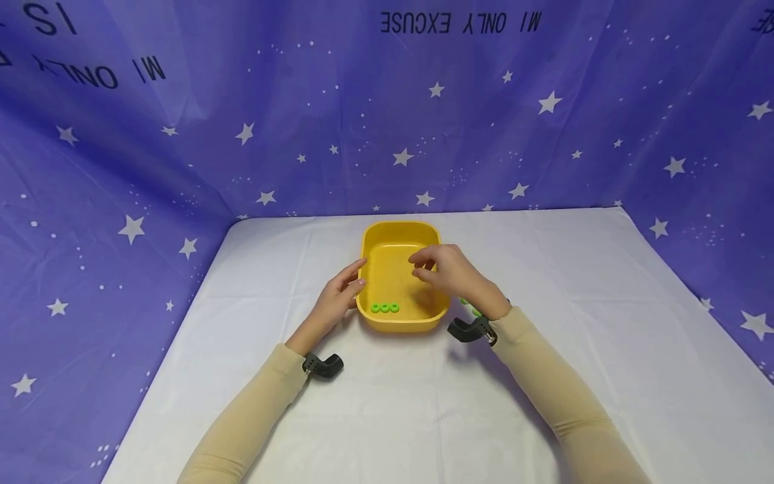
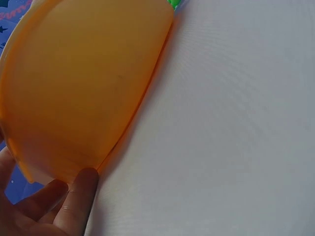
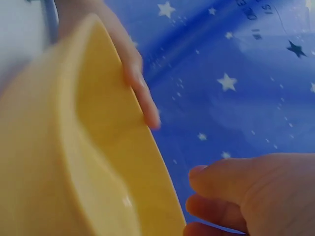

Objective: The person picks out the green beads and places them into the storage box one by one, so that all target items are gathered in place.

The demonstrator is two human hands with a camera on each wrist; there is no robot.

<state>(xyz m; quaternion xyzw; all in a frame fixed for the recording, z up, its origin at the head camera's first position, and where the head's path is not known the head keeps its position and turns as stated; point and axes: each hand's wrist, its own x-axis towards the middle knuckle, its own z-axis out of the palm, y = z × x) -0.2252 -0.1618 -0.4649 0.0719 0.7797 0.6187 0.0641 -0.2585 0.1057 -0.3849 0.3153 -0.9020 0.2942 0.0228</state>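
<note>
A yellow rectangular tub point(image 1: 399, 325) with rounded corners stands on the white table. Three small green rings point(image 1: 385, 308) sit in a row inside it, at the near left corner. My left hand point(image 1: 331, 302) touches the tub's left side; in the left wrist view its fingertips point(image 2: 81, 189) rest against the outer wall. Above the tub's right half is my right hand point(image 1: 450, 269), fingers bent loosely, thumb and forefinger apart. Nothing shows between the fingertips point(image 3: 199, 172) in the right wrist view. More green rings point(image 1: 476, 312) lie beside the tub, partly hidden under the right wrist.
A white cloth point(image 1: 387, 410) covers the table. Purple star-patterned curtains point(image 1: 363, 121) close off the back and both sides. Each wrist carries a black strap mount; the right one point(image 1: 468, 330) hangs close to the tub's near right corner.
</note>
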